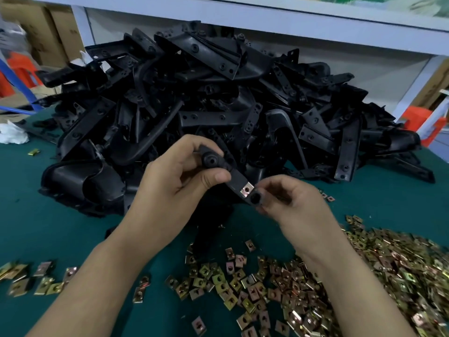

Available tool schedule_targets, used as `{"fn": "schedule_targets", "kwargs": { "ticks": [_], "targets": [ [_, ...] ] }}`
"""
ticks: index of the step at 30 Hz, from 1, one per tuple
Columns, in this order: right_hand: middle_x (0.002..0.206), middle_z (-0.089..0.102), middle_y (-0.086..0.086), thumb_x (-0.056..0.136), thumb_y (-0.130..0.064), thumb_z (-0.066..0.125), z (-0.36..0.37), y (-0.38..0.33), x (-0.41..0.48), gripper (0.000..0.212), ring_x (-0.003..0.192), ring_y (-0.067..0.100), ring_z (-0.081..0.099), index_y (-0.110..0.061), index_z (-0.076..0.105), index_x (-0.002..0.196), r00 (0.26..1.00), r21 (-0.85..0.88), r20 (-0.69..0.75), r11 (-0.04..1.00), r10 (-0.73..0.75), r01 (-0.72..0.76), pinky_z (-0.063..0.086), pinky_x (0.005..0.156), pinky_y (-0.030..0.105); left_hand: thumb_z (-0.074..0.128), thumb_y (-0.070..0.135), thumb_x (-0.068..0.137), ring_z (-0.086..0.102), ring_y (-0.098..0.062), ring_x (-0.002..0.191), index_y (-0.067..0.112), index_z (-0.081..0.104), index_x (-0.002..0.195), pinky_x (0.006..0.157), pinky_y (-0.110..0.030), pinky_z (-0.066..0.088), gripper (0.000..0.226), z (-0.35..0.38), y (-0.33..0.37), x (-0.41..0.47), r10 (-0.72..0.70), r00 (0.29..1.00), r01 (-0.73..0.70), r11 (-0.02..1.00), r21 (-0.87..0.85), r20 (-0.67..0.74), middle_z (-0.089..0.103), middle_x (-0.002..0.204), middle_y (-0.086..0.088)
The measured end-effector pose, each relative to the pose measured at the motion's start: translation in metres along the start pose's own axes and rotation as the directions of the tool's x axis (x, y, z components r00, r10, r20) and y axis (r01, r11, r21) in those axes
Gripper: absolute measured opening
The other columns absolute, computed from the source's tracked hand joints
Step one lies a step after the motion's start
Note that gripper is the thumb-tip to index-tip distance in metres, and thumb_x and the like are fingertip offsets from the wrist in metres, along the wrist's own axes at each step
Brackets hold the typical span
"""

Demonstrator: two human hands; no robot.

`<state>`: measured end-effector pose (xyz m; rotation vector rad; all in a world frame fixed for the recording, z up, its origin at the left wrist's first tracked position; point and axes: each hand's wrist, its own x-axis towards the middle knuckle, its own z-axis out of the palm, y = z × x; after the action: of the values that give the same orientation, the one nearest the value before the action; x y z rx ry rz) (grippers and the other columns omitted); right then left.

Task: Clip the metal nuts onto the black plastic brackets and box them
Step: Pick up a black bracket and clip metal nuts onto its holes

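Note:
A black plastic bracket (237, 177) is held above the green table, slanting down to the right. My left hand (175, 176) grips its upper end between thumb and fingers. My right hand (289, 198) pinches its lower end, fingers at the round hole. A shiny metal nut (246, 190) sits clipped on the bracket just above that hole. A big heap of black brackets (206, 103) lies behind my hands. Loose brass-coloured metal nuts (315, 283) are spread over the table at the lower right.
A few more nuts (29, 278) lie at the lower left, and one (34, 152) sits alone at the left. White crumpled cloth (13, 135) rests at the left edge. A white shelf frame (243, 23) runs behind the heap. Cardboard boxes (48, 32) and orange stools (20, 69) stand beyond.

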<state>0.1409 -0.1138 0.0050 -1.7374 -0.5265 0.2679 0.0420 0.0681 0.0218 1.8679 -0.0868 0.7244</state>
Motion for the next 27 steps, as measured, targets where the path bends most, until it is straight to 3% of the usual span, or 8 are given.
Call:
{"fn": "schedule_targets", "kwargs": {
  "ticks": [4, 7, 10, 13, 16, 21, 24, 27],
  "targets": [
    [0.090, 0.074, 0.001, 0.071, -0.020, 0.075, -0.002, -0.006, 0.001, 0.018, 0.087, 0.013, 0.067, -0.024, 0.080, 0.088, 0.998, 0.368, 0.050, 0.928, 0.041, -0.056, 0.057, 0.083, 0.026, 0.062, 0.032, 0.095, 0.060, -0.016, 0.074, 0.030, 0.064, 0.117, 0.066, -0.023, 0.049, 0.022, 0.000, 0.001, -0.001, -0.002, 0.999, 0.002, 1.000, -0.001, 0.033, 0.068, 0.082, 0.007],
    [0.088, 0.072, 0.002, 0.068, -0.023, 0.077, -0.001, -0.011, -0.002, 0.024, 0.082, 0.010, 0.068, -0.022, 0.082, 0.092, 0.995, 0.478, 0.101, 0.876, 0.009, -0.057, 0.055, 0.073, 0.018, 0.069, 0.034, 0.089, 0.058, -0.006, 0.067, 0.034, 0.067, 0.120, 0.064, -0.019, 0.048, 0.031, 0.001, 0.003, -0.001, -0.006, 0.999, 0.006, 1.000, -0.003, 0.051, 0.063, 0.074, 0.006],
    [0.085, 0.072, -0.001, 0.070, -0.040, 0.078, 0.001, -0.013, -0.004, 0.027, 0.079, 0.009, 0.066, -0.024, 0.081, 0.091, 0.996, 0.423, 0.094, 0.906, -0.008, -0.032, 0.056, 0.074, 0.022, 0.074, 0.034, 0.082, 0.064, 0.000, 0.073, 0.033, 0.068, 0.123, 0.070, -0.012, 0.049, 0.042, 0.003, 0.005, -0.001, -0.006, 0.997, 0.008, 0.999, -0.037, 0.075, 0.069, 0.078, 0.015],
    [0.089, 0.073, 0.001, 0.074, -0.052, 0.082, 0.004, -0.013, -0.005, 0.031, 0.087, 0.016, 0.066, -0.025, 0.079, 0.087, 0.997, 0.307, 0.074, 0.952, -0.035, 0.011, 0.056, 0.088, 0.039, 0.077, 0.036, 0.076, 0.064, 0.000, 0.072, 0.035, 0.069, 0.123, 0.071, -0.011, 0.049, 0.048, 0.003, 0.006, -0.002, -0.018, 0.997, 0.024, 0.997, -0.067, 0.080, 0.070, 0.078, 0.014],
    [0.084, 0.071, 0.001, 0.078, -0.059, 0.077, 0.006, -0.015, -0.007, 0.036, 0.082, 0.015, 0.065, -0.024, 0.077, 0.084, 0.990, 0.231, 0.116, 0.972, -0.076, 0.047, 0.052, 0.079, 0.038, 0.080, 0.032, 0.073, 0.062, 0.000, 0.070, 0.035, 0.070, 0.122, 0.070, -0.011, 0.047, 0.050, 0.004, 0.008, -0.002, -0.033, 0.994, 0.042, 0.996, -0.081, 0.106, 0.068, 0.073, 0.015],
    [0.081, 0.065, 0.013, 0.080, -0.055, 0.073, 0.006, -0.017, -0.009, 0.039, 0.077, 0.025, 0.061, -0.016, 0.075, 0.081, 0.981, 0.213, 0.173, 0.976, -0.083, 0.045, 0.047, 0.075, 0.044, 0.081, 0.029, 0.073, 0.063, 0.002, 0.071, 0.035, 0.071, 0.120, 0.071, -0.011, 0.048, 0.049, 0.004, 0.010, -0.002, -0.049, 0.989, 0.061, 0.995, -0.083, 0.140, 0.072, 0.074, 0.009],
    [0.076, 0.061, 0.011, 0.082, -0.054, 0.074, 0.005, -0.019, -0.010, 0.040, 0.072, 0.024, 0.057, -0.015, 0.073, 0.077, 0.978, 0.212, 0.183, 0.975, -0.102, 0.062, 0.045, 0.070, 0.041, 0.081, 0.031, 0.073, 0.069, -0.008, 0.077, 0.037, 0.072, 0.120, 0.075, -0.018, 0.053, 0.048, 0.002, 0.009, -0.002, -0.067, 0.987, 0.080, 0.993, -0.084, 0.147, 0.074, 0.079, 0.005],
    [0.067, 0.062, 0.000, 0.078, -0.051, 0.074, 0.005, -0.022, -0.010, 0.032, 0.062, 0.013, 0.058, -0.020, 0.072, 0.070, 0.983, 0.284, 0.169, 0.958, -0.074, 0.023, 0.050, 0.059, 0.025, 0.082, 0.032, 0.073, 0.064, 0.002, 0.072, 0.038, 0.073, 0.119, 0.072, -0.011, 0.049, 0.047, 0.002, 0.008, -0.002, -0.078, 0.984, 0.091, 0.993, -0.075, 0.157, 0.071, 0.076, 0.011]
  ]
}}
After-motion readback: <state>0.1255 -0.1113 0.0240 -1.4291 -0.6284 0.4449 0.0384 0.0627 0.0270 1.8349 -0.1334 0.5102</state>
